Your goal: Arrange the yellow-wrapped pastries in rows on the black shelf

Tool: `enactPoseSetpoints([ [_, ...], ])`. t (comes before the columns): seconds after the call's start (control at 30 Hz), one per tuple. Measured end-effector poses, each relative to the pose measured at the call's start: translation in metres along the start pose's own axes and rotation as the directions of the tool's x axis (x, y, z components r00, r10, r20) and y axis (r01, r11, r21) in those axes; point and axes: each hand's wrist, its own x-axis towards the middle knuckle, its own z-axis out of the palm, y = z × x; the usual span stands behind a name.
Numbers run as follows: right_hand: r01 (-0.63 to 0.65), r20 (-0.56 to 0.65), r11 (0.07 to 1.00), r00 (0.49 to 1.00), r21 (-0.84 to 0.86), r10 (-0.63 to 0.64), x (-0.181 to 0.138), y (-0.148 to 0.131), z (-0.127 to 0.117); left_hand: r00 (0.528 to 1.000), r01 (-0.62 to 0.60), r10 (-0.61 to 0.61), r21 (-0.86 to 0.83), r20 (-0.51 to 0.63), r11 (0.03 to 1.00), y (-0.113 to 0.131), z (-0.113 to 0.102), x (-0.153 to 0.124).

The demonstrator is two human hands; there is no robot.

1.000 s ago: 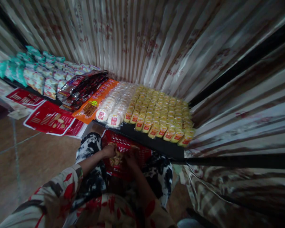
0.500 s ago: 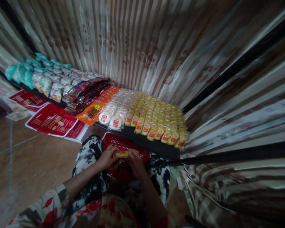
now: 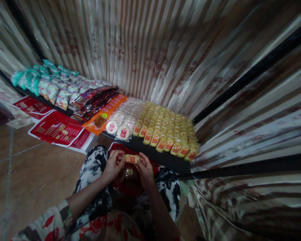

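Note:
Between my two hands, above my lap, is a small yellow snack packet (image 3: 130, 158) with a red label facing up. My left hand (image 3: 113, 165) pinches its left end and my right hand (image 3: 144, 168) pinches its right end. Below it, between my knees, sits a red bag (image 3: 117, 146) with some shiny clear-wrapped things (image 3: 128, 173) in it, too dark to name. On the black shelf (image 3: 150, 149) ahead stand rows of matching yellow packets (image 3: 169, 129), labels outward.
Left of the yellow rows lie white round wrapped crackers (image 3: 124, 132), an orange snack bag (image 3: 96, 122), dark red packets (image 3: 97, 100), white patterned pouches (image 3: 62, 97) and teal pouches (image 3: 31, 80). Red printed bags (image 3: 60, 129) are on the left. A striped curtain (image 3: 125, 47) hangs behind; black poles (image 3: 240, 80) cross the right.
The yellow packet has been raised slightly and turned so its red label shows. Both hands still hold its ends. The view has shifted a little.

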Motion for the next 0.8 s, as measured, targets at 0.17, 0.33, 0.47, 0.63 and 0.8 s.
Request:
enactPoseSetpoints([
  [0.17,0.01,-0.056,0.997,0.998,0.081,-0.006,-0.002,0.0,0.005,0.982,0.182,-0.187,-0.242,0.001,0.953,0.002,0.013,0.002],
  [0.33,0.065,-0.015,0.996,0.998,-0.066,-0.066,0.003,0.012,0.003,0.979,0.204,-0.201,-0.355,0.048,0.912,0.007,0.03,0.01],
  [0.47,0.286,0.048,0.834,0.953,-0.473,-0.299,0.013,0.004,-0.004,0.985,0.162,-0.17,-0.235,-0.011,0.958,0.019,0.032,0.027],
  [0.63,0.51,0.252,0.333,0.773,-0.793,-0.582,0.042,-0.027,-0.011,0.997,0.061,-0.063,-0.034,-0.039,0.998,0.035,0.032,0.056],
  [0.8,0.455,0.303,0.126,0.75,-0.882,-0.588,0.071,-0.032,-0.021,0.998,-0.042,0.055,0.253,-0.044,0.966,0.05,0.043,0.084],
])
